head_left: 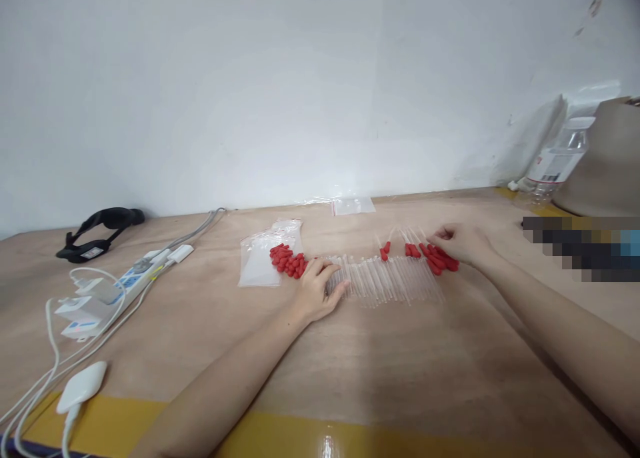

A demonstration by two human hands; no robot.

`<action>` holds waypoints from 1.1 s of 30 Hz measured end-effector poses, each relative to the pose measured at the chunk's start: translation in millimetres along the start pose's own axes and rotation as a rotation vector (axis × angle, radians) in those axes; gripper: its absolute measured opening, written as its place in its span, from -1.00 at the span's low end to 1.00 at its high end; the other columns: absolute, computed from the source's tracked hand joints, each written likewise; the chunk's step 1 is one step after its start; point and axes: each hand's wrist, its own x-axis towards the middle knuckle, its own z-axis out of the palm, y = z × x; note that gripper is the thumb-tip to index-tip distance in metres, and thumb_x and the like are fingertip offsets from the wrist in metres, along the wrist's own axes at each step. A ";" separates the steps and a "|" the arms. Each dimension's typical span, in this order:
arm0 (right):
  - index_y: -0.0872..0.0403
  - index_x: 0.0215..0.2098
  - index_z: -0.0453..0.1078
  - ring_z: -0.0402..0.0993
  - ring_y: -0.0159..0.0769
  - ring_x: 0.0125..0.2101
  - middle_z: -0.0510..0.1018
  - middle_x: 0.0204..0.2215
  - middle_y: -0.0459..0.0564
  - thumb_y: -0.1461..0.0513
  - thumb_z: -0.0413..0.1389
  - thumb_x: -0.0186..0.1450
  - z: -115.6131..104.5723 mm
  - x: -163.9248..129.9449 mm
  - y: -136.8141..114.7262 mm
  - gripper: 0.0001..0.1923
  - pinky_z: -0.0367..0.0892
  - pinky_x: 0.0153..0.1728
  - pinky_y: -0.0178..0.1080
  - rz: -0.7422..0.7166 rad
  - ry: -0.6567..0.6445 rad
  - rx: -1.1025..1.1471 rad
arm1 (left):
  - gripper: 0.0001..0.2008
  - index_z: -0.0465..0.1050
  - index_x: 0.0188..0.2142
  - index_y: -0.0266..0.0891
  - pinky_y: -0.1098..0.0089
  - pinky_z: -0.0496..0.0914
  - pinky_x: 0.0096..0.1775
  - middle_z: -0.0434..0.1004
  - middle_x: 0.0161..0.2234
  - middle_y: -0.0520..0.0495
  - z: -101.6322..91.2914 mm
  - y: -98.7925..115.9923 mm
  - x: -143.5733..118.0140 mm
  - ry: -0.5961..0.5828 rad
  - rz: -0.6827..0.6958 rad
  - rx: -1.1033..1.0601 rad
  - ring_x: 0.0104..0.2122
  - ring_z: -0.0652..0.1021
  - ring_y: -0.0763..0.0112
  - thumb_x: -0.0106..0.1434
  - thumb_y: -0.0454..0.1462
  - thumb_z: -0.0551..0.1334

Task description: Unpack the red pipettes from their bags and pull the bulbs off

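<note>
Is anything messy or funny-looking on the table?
A little. The clear droppers lie in a neat row between the left hand and right hand, but a few red-bulbed ones behind the row point off at angles. Nothing looks spilled or broken.

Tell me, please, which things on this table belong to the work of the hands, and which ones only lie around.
In the work:
- left hand resting on the row of clear tubes
- right hand on the red caps
- pile of red caps
- clear bags

Lying about:
- power strip with white cables
- black headset
- plastic bottle
- cardboard box
</note>
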 end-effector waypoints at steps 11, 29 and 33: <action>0.06 -0.65 0.37 0.40 -0.17 -0.43 0.47 -0.59 0.02 -0.06 0.00 0.04 32.2 -18.6 -89.7 -0.62 0.17 -0.34 -0.14 -0.180 -0.115 -0.237 | -0.83 0.41 -0.26 -0.25 0.25 0.30 -0.16 0.36 -0.27 -0.12 -1.6 -1.7 -1.7 0.043 -0.018 0.063 -0.24 0.37 0.33 0.20 -0.25 0.11; 0.04 -0.55 0.29 0.35 -0.37 -0.52 0.47 -0.56 -0.12 0.06 0.04 0.14 23.9 -91.8 -77.9 -0.76 0.18 -0.41 -0.28 -0.583 -0.062 0.228 | -0.70 0.30 -0.04 -0.14 0.21 0.21 -0.09 0.38 -0.08 -0.13 -12.5 16.0 1.8 0.083 0.310 0.313 -0.06 0.34 0.23 0.21 -0.32 0.10; 0.04 -0.49 0.31 0.35 -0.36 -0.46 0.47 -0.52 -0.11 0.09 0.03 0.19 38.2 -115.8 -73.1 -0.79 0.12 -0.30 -0.23 -0.711 -0.046 0.184 | -0.78 0.34 -0.14 -0.18 0.31 0.24 -0.20 0.48 -0.34 -0.02 -13.9 23.0 1.6 -0.002 0.534 0.337 -0.31 0.43 0.42 0.24 -0.40 0.06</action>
